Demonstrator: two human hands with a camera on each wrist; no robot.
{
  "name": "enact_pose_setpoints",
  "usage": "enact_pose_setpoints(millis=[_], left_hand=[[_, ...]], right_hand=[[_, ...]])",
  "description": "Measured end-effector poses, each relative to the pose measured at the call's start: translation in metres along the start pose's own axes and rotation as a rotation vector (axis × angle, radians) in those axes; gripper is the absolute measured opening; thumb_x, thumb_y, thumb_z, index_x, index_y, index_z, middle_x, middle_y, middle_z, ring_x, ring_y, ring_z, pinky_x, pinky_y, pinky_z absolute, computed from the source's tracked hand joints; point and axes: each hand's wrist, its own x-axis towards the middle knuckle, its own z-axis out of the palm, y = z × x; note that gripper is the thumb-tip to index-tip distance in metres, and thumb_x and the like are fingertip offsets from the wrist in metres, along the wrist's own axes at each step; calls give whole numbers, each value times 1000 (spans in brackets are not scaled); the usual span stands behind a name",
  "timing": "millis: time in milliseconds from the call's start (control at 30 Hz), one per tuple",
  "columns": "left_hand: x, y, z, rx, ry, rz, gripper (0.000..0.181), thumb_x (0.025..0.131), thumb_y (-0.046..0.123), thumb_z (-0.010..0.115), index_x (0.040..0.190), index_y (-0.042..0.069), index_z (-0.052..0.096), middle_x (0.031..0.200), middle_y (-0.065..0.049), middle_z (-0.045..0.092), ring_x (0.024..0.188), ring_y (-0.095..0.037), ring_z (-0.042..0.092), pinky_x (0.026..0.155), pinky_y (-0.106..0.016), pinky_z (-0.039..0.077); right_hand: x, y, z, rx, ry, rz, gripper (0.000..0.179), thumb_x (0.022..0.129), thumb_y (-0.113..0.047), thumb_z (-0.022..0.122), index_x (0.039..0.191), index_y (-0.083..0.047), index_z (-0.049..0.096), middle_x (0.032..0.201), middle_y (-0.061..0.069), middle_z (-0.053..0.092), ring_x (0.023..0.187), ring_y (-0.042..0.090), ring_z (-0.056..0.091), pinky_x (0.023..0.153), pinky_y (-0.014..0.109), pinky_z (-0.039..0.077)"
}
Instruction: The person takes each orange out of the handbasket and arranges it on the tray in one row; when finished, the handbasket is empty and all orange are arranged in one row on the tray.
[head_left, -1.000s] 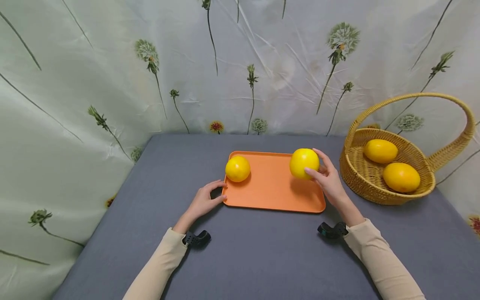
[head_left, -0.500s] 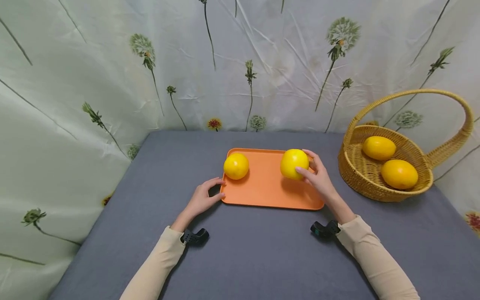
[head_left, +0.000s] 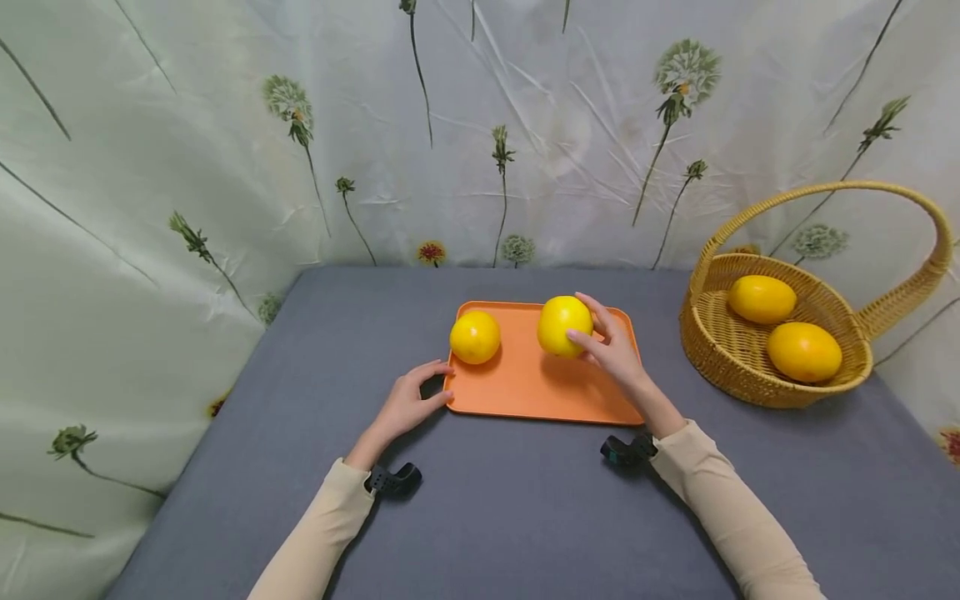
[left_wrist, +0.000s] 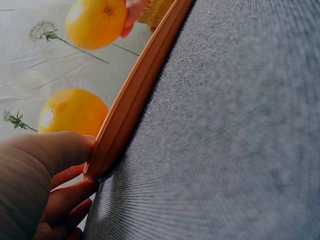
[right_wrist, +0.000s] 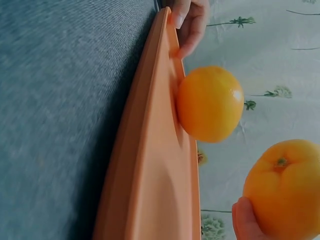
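My right hand [head_left: 613, 354] grips a round yellow-orange orange [head_left: 561, 327] between thumb and fingers, above the middle of a shallow orange tray [head_left: 510, 392]. The right wrist view shows the stem end of this held orange [right_wrist: 287, 187] and a fingertip against it. A second orange [head_left: 475, 337] sits at the tray's left end. My left hand [head_left: 405, 404] holds the tray's left edge, with thumb and fingers at the rim. In the left wrist view, the left thumb partly covers the lower part of the resting orange [left_wrist: 74, 112].
On the right stands a wicker basket [head_left: 720, 371] with a tall arched handle. Inside it lie two oval yellow-orange fruits, one further back [head_left: 762, 299] and one nearer [head_left: 804, 352]. A flowered curtain [head_left: 555, 142] hangs behind the grey-covered table [head_left: 510, 508].
My right hand has carried the orange leftward above the tray, from its right part towards the middle. The left hand stays at the tray's left edge.
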Motion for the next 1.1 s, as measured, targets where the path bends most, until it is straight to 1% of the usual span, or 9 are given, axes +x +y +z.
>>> enact_pose_setpoints(millis=[100, 200, 267, 367, 567, 800, 900, 967, 1100], left_hand=[[-1, 0, -1, -4, 12, -1, 39, 82, 19, 71, 118, 7, 63, 131, -16, 58, 130, -34, 48, 109, -52, 36], [-2, 0, -2, 4, 18, -2, 39, 82, 20, 71, 117, 7, 63, 130, -16, 59, 130, -34, 48, 109, -52, 36], [-2, 0, -3, 6, 21, -3, 38, 82, 20, 71, 117, 7, 63, 130, -16, 59, 130, -34, 48, 108, -53, 36], [-2, 0, -4, 8, 24, -1, 38, 82, 20, 71, 117, 8, 63, 130, -16, 59, 130, -34, 48, 108, -53, 36], [-1, 0, -5, 13, 23, 4, 39, 82, 20, 71, 118, 7, 63, 129, -16, 60, 129, -34, 48, 108, -53, 36], [0, -1, -3, 15, 22, -5, 38, 81, 19, 72, 117, 7, 64, 128, -15, 60, 129, -34, 49, 108, -52, 37], [0, 0, -1, 17, 9, -5, 39, 82, 20, 71, 118, 7, 63, 129, -16, 60, 129, -33, 48, 108, -52, 37], [1, 1, 0, 9, 5, -3, 39, 82, 20, 71, 118, 7, 63, 130, -16, 59, 129, -34, 48, 108, -52, 37], [1, 1, 0, -6, 15, -3, 38, 81, 18, 71, 116, 6, 64, 128, -16, 61, 129, -34, 48, 108, -52, 37]], right_hand=[[5, 0, 7, -31, -3, 25, 64, 93, -21, 56, 149, -27, 24, 145, 20, 33, 110, 24, 52, 81, 23, 55], [8, 2, 14, -63, 13, 41, 63, 93, -24, 57, 148, -27, 26, 142, 20, 38, 111, 28, 52, 86, 34, 55], [10, 3, 18, -79, 22, 47, 62, 93, -26, 57, 147, -27, 27, 140, 21, 41, 110, 30, 53, 88, 42, 54], [13, 4, 23, -102, 21, 61, 62, 92, -28, 58, 147, -29, 29, 138, 22, 43, 110, 30, 53, 88, 46, 53], [20, 10, 33, -145, 25, 102, 61, 91, -29, 59, 146, -28, 31, 133, 24, 45, 112, 33, 52, 85, 42, 56], [25, 16, 43, -168, 24, 147, 63, 90, -29, 61, 146, -29, 31, 136, 23, 45, 118, 34, 50, 85, 39, 57], [25, 17, 45, -213, 28, 151, 64, 90, -29, 62, 146, -28, 31, 136, 22, 44, 119, 34, 48, 82, 35, 57], [25, 17, 45, -268, 28, 148, 64, 89, -31, 62, 145, -29, 32, 137, 20, 44, 118, 33, 49, 80, 33, 56], [26, 15, 46, -374, 7, 130, 63, 89, -36, 61, 145, -31, 32, 141, 16, 45, 118, 35, 52, 83, 36, 53]])
